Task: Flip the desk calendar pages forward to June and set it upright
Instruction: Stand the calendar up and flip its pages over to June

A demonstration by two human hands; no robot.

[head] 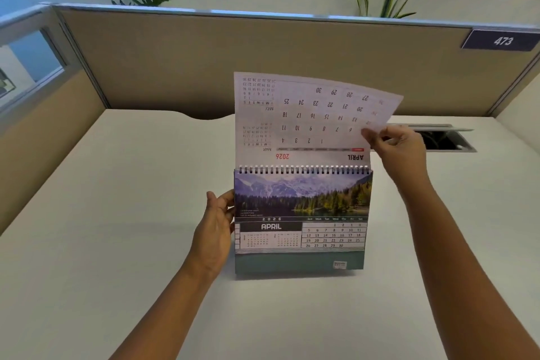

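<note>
I saw the calendar standing upright on the desk, its front sheet reading April. My left hand gripped the calendar's left edge. My right hand pinched the right edge of a page lifted above the spiral, its print upside down, also April

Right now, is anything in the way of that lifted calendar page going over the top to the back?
Nothing visible blocks it. The right hand pinches the lifted page by its edge above the spiral binding, the left hand steadies the calendar, and behind it is only bare desk before the partition wall.
</note>
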